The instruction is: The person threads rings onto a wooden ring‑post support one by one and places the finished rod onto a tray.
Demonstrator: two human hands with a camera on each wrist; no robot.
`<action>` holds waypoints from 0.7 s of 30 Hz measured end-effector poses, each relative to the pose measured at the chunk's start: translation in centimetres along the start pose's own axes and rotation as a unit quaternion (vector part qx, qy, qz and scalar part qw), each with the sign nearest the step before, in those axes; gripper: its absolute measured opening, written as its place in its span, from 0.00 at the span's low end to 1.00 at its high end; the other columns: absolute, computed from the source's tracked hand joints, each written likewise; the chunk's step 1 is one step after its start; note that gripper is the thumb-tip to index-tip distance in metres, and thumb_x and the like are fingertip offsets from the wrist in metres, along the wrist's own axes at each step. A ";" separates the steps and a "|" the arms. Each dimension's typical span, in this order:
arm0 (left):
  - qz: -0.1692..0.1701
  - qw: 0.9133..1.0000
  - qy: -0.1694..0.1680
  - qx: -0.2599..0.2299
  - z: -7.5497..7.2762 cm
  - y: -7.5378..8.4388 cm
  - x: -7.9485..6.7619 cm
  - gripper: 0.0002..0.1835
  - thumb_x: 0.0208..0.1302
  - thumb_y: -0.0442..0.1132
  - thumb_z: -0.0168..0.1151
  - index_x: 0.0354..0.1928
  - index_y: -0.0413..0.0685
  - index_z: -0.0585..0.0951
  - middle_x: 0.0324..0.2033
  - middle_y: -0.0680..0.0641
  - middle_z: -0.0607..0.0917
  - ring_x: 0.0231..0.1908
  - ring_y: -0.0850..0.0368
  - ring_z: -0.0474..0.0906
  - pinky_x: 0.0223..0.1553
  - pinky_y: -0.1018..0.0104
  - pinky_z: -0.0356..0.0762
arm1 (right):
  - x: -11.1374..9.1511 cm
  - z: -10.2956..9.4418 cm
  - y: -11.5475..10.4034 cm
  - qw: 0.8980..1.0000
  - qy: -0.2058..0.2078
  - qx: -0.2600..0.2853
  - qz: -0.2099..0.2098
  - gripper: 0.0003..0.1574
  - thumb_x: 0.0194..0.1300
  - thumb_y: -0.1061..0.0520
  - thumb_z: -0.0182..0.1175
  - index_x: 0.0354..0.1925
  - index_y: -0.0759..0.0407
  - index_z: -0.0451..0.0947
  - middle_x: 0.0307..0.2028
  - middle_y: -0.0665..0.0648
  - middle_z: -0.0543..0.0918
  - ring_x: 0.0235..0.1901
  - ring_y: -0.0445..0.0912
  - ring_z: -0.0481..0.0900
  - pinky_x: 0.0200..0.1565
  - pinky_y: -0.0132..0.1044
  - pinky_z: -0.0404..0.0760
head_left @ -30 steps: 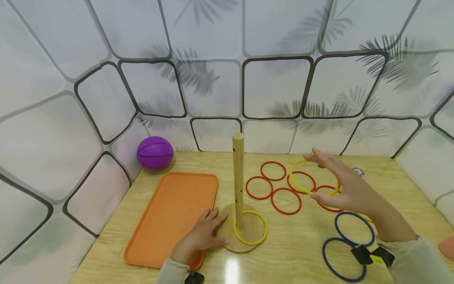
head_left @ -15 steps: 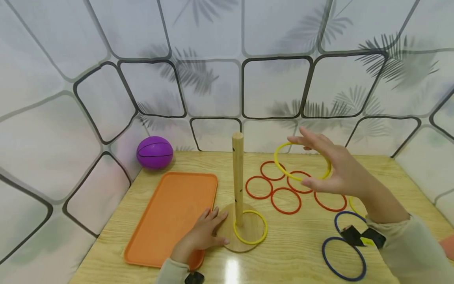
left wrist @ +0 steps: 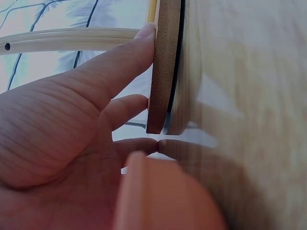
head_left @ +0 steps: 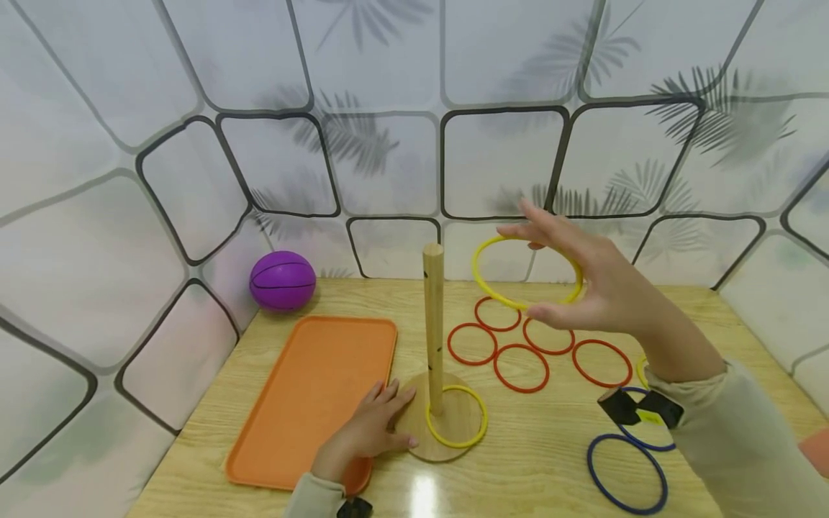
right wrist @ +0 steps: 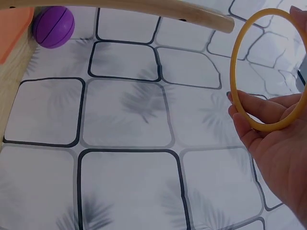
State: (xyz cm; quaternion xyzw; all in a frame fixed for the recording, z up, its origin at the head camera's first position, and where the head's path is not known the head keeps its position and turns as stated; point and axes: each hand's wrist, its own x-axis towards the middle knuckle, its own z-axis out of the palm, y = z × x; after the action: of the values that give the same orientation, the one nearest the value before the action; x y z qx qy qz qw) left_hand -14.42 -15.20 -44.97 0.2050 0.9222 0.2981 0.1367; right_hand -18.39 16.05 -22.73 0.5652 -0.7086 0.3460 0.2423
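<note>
A wooden post (head_left: pixel 434 331) stands upright on a round wooden base (head_left: pixel 461 417). On the base, a thin yellow ring (head_left: pixel 484 414) lies around the foot of the post. My left hand (head_left: pixel 365 432) rests on the base's left side; the left wrist view shows its thumb on top of the base (left wrist: pixel 164 72) and extended fingers at the rim. Raised right of the post, my right hand (head_left: pixel 602 288) holds another yellow ring (head_left: pixel 477 267) between thumb and fingers. In the right wrist view, that ring (right wrist: pixel 233 62) is beside the post's top end (right wrist: pixel 223 21), not around it.
An orange tray (head_left: pixel 317 396) lies left of the base, partly under the left hand. A purple ball (head_left: pixel 283 280) sits behind it near the wall. Several red rings (head_left: pixel 522 390) lie right of the post, with blue rings (head_left: pixel 590 464) nearer and partly behind the right sleeve.
My right hand has moved up and left with the yellow ring, nearer the top of the post. The left hand has stayed on the base.
</note>
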 end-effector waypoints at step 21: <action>0.002 1.000 0.006 0.000 0.0 0.0 0.0 0.43 0.53 0.51 0.70 0.69 0.43 0.65 0.68 0.30 0.56 0.68 0.28 0.42 0.64 0.34 0.45 | 3.3 1.8 0.4 0.998 -0.020 0.049 0.040 0.59 0.55 0.47 0.69 0.71 0.70 0.48 0.59 0.63 0.75 0.60 0.48 0.70 0.57 0.38 0.67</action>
State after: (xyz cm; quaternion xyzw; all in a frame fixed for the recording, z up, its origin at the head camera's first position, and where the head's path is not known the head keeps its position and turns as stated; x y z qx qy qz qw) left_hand -14.40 -15.21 -44.96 0.2052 0.9227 0.2992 0.1306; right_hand -19.51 12.62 -21.60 0.5541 -0.7178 0.3783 0.1860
